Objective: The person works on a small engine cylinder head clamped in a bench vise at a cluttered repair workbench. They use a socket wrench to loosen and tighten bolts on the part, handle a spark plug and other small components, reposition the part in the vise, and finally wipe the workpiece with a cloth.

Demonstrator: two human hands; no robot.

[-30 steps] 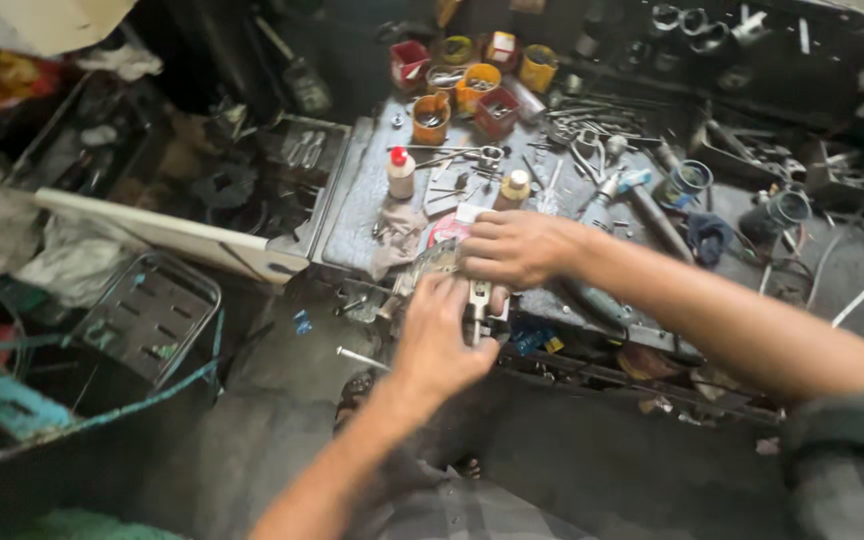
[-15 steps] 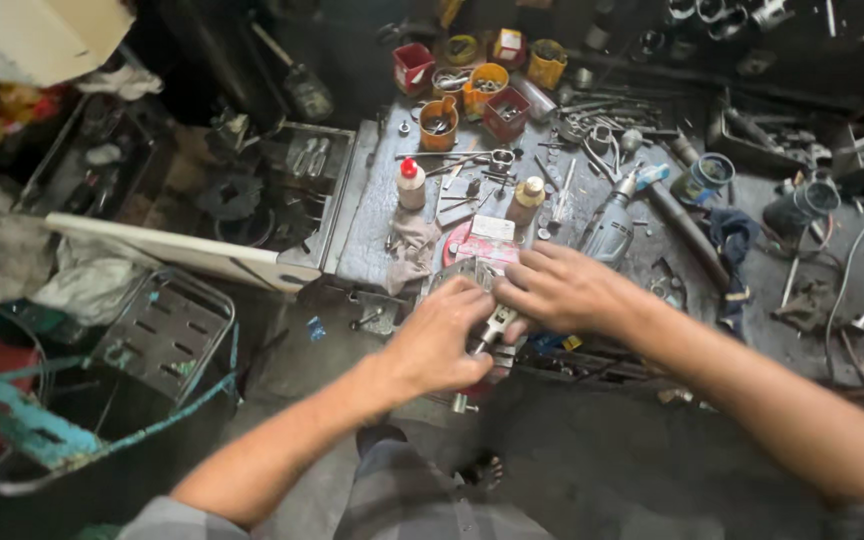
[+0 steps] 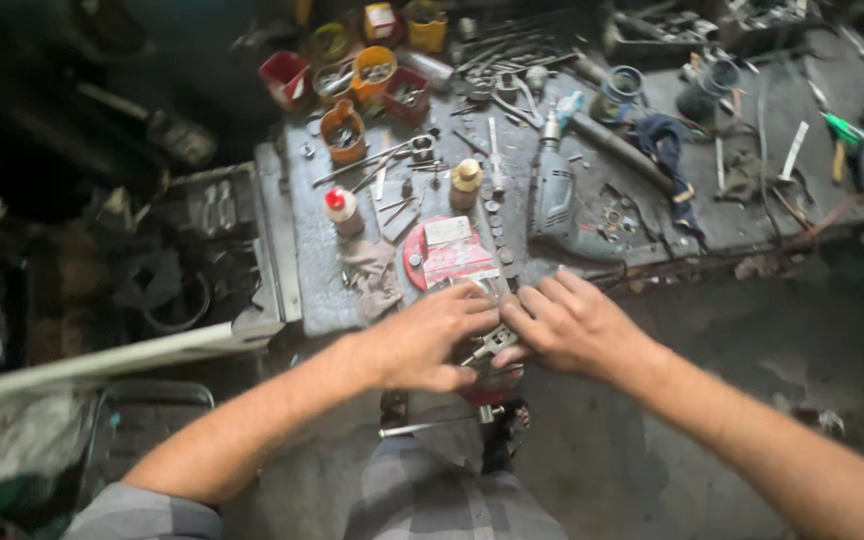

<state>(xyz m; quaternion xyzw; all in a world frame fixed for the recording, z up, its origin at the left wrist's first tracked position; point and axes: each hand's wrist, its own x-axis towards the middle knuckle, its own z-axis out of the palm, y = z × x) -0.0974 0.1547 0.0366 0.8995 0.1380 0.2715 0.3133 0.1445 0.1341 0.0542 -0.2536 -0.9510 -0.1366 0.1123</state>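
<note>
While both hands crowd the red vise [image 3: 449, 258], the left hand [image 3: 430, 338] and right hand [image 3: 564, 322] pinch a small metal part [image 3: 493, 343] at its near jaw. A finger slip could drop the part below the vise.

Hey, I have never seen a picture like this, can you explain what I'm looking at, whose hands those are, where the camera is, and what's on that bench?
The camera sits on a person's head and looks down, so both bare arms belong to the wearer. The left hand and right hand meet over a small metal part at a red bench vise; both touch it, but how firmly is hard to tell. Behind lies a cluttered metal workbench: a white bottle with a red cap, a grey power drill, an orange cup, red trays, a greasy rag and scattered hand tools.
</note>
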